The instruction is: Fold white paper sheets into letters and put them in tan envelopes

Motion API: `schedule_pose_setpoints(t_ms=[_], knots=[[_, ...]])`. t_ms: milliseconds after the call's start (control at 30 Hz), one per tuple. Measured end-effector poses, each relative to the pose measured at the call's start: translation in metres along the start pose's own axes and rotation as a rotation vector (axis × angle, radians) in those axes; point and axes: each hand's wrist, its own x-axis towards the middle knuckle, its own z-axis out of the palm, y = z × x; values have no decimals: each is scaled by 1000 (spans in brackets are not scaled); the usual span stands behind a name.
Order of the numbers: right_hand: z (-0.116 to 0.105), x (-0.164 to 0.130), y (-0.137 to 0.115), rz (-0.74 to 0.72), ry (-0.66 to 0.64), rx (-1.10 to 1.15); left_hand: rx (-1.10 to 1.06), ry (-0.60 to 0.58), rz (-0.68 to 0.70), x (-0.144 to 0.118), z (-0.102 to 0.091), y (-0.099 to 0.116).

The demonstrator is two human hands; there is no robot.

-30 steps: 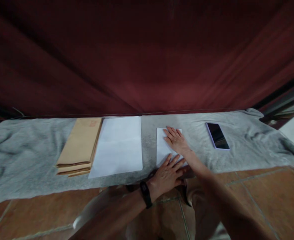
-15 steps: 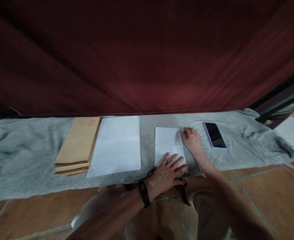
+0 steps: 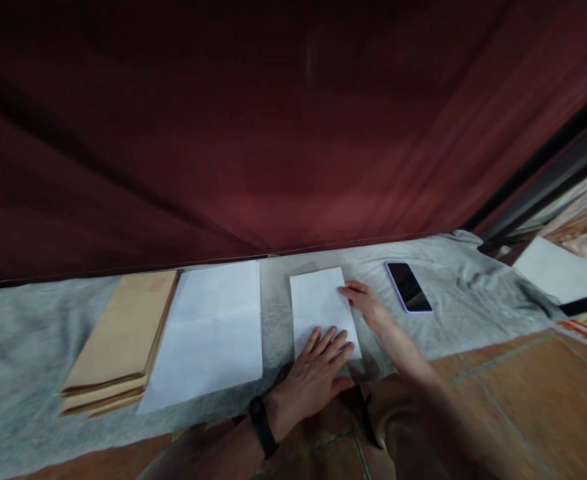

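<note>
R hand [image 3: 370, 308] off top of small white paper [image 3: 318, 300] vs 1 s ago, now at its right-hand edge; L hand [image 3: 310, 383] same spot.
Small paper flat on grey cloth [image 3: 276, 320], btwn large white sheet [image 3: 218, 320] and phone [image 3: 408, 287]; looks folded, can't confirm. L fingers spread, palm down over near end. R fingers bent, close together, tips touching edge approx. upper half; whether pinched on it, can't tell, thumb hidden. Step in hand, my read: steadying w/ L, working the edge w/ R. Next move prob. calls for L pressure kept on, R touch light along edge so paper doesn't skew or crease. Brown paper stack [image 3: 118, 333] beyond large sheet, neither hand near it.
</note>
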Motion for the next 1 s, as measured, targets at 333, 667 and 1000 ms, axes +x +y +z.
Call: schedule_pose_setpoints(t_ms=[333,667,1000], knots=[[-25,-31,-61,-679,351,-353,-912,593,-734,22,-38,-49],[55,-86,-28,-681,-194,-756,-1690,622,-1121,14,-29,-72],[51,-69,-12,-528,-146,-627,-1205,428,-1019,1,-16,-79]])
